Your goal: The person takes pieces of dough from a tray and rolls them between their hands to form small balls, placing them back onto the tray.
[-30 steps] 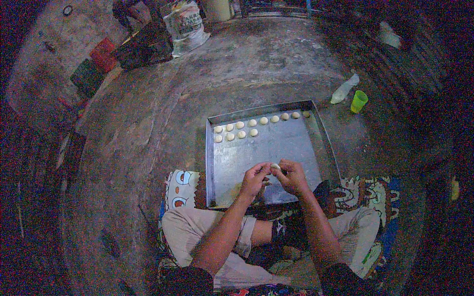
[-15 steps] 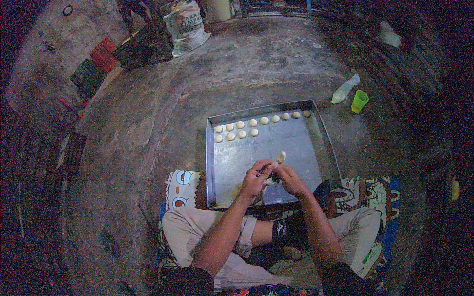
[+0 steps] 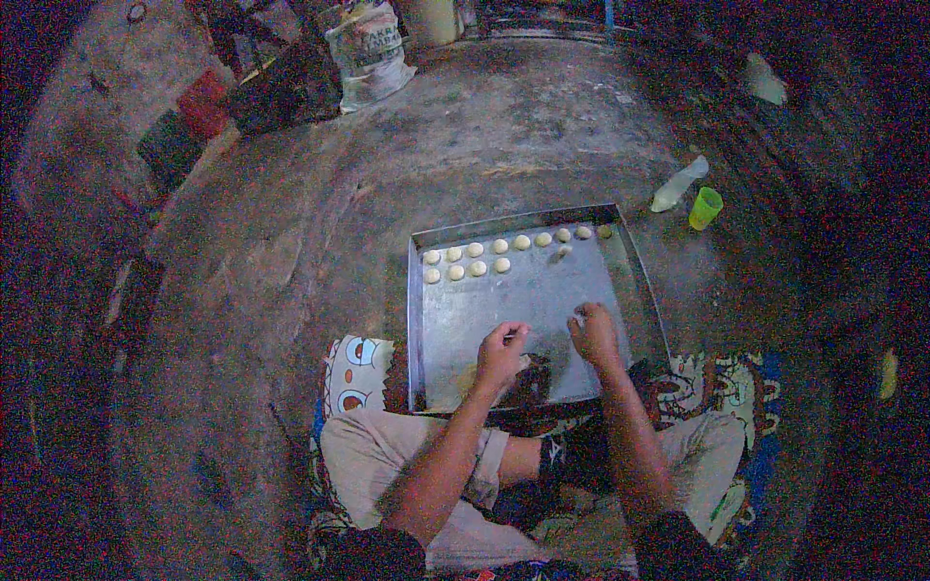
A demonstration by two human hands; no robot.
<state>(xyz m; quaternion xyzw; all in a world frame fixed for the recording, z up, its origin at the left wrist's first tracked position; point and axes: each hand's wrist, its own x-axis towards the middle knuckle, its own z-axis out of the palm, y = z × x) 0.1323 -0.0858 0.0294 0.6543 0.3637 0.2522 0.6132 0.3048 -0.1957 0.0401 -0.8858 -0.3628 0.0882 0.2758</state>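
A rectangular metal tray (image 3: 438,329) lies on the floor in front of my crossed legs. Two rows of small pale dough balls (image 3: 475,259) sit along its far edge. One more dough ball (image 3: 561,252) lies, with a shadow under it, just short of the far row. My left hand (image 3: 502,352) hovers over the tray's near half, fingers curled around a pale dough lump. My right hand (image 3: 593,331) is beside it, apart from the left, fingers loosely spread, with nothing clearly in them.
A green cup (image 3: 705,207) and a lying pale bottle (image 3: 677,184) are on the floor right of the tray. A printed sack (image 3: 368,50) and dark crates (image 3: 281,92) stand at the far left. A patterned mat (image 3: 355,368) lies under my legs.
My hands were joined over the tray, pinching dough. They have parted, and a small dough ball has left them and travelled to the tray's far end.
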